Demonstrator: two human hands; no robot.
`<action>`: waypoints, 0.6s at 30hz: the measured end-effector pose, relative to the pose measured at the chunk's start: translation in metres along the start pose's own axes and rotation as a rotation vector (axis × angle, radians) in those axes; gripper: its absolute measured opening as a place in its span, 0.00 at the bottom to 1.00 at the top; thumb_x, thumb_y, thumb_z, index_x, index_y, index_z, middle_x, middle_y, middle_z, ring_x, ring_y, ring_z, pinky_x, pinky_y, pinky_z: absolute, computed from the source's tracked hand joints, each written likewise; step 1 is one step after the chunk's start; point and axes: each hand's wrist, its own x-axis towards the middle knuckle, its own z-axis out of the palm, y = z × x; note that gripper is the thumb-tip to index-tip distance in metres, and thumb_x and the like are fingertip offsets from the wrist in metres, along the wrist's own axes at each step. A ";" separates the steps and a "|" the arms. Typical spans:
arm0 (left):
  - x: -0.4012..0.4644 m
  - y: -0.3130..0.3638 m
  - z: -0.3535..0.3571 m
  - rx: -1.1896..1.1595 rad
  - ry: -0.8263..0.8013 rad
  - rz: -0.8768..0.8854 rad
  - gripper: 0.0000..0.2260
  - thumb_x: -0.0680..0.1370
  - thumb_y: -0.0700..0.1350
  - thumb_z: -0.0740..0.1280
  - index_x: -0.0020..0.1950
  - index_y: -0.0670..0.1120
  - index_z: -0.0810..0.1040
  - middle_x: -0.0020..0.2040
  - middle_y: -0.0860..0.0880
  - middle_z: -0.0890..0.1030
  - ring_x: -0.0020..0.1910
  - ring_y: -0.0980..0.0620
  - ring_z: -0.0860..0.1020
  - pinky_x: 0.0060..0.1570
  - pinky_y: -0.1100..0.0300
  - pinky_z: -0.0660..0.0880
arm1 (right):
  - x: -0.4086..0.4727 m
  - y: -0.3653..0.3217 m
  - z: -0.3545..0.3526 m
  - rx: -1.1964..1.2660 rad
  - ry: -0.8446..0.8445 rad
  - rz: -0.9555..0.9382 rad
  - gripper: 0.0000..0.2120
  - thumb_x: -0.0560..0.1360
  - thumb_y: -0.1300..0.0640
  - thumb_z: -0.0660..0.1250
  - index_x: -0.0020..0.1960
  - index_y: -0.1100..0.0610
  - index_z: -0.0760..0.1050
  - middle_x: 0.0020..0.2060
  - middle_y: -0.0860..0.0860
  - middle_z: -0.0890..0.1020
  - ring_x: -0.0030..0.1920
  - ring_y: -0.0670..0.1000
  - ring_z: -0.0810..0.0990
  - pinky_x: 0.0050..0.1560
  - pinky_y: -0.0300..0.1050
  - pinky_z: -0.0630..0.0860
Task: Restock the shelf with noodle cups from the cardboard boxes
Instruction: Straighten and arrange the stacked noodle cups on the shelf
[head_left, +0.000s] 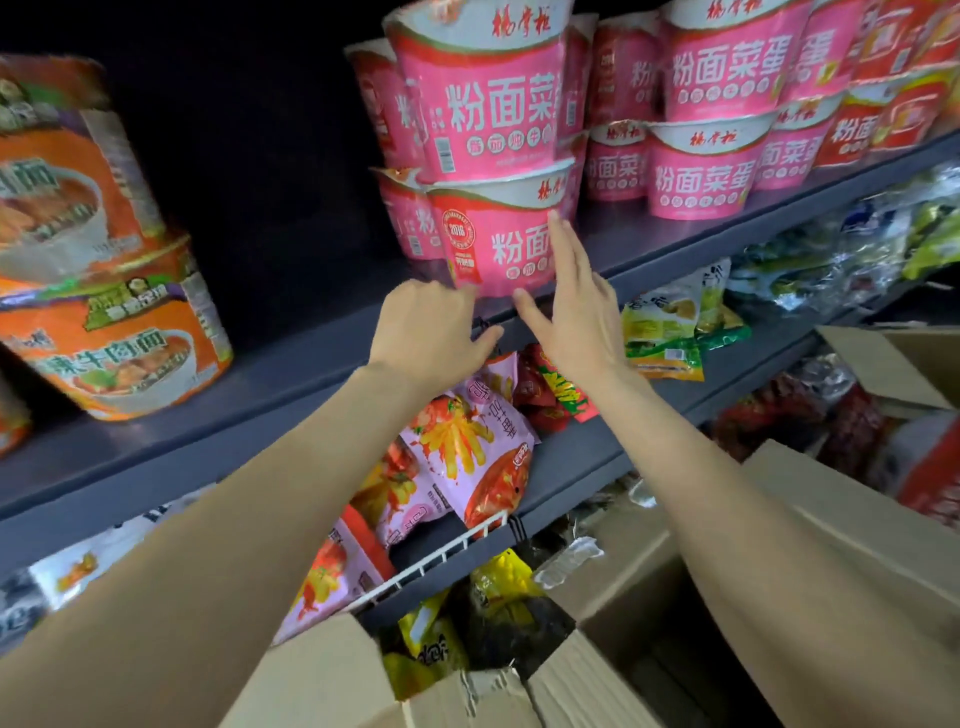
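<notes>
Settling a pink noodle cup (501, 244) at the shelf (291, 374) edge is judged the step in hand — touched by the right hand (566, 301), fingers straight; left hand (431, 332) loosely curled, gripping nothing. Next — another cup from the cardboard box (841, 525).

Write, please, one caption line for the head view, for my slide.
Both hands, left hand and right hand, reach the front pink noodle cup on the grey shelf.

Pink noodle cups (498, 244) stand upright on the grey shelf (291, 358), stacked two high, the front pair at its edge. Orange noodle cups (119, 332) are stacked at the left. Open cardboard boxes (831, 519) sit below.
</notes>
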 end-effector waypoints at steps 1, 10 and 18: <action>0.000 0.000 -0.002 -0.003 -0.023 0.006 0.22 0.80 0.60 0.56 0.66 0.47 0.72 0.46 0.45 0.81 0.47 0.44 0.78 0.39 0.56 0.64 | 0.000 0.000 -0.001 -0.004 -0.003 0.009 0.35 0.78 0.47 0.60 0.78 0.54 0.47 0.77 0.53 0.56 0.69 0.54 0.70 0.68 0.57 0.65; 0.014 0.006 -0.030 0.040 -0.297 0.008 0.20 0.82 0.56 0.52 0.74 0.54 0.64 0.61 0.47 0.78 0.56 0.43 0.77 0.42 0.56 0.66 | 0.003 0.003 -0.017 -0.041 -0.257 0.036 0.32 0.81 0.48 0.56 0.77 0.58 0.46 0.72 0.60 0.63 0.73 0.56 0.60 0.73 0.54 0.56; 0.023 0.009 -0.035 0.095 -0.467 -0.027 0.20 0.82 0.55 0.51 0.74 0.54 0.64 0.69 0.50 0.73 0.59 0.45 0.77 0.41 0.58 0.68 | 0.017 0.020 -0.057 0.045 -0.616 -0.022 0.30 0.81 0.53 0.57 0.78 0.53 0.48 0.77 0.53 0.53 0.76 0.54 0.54 0.75 0.50 0.53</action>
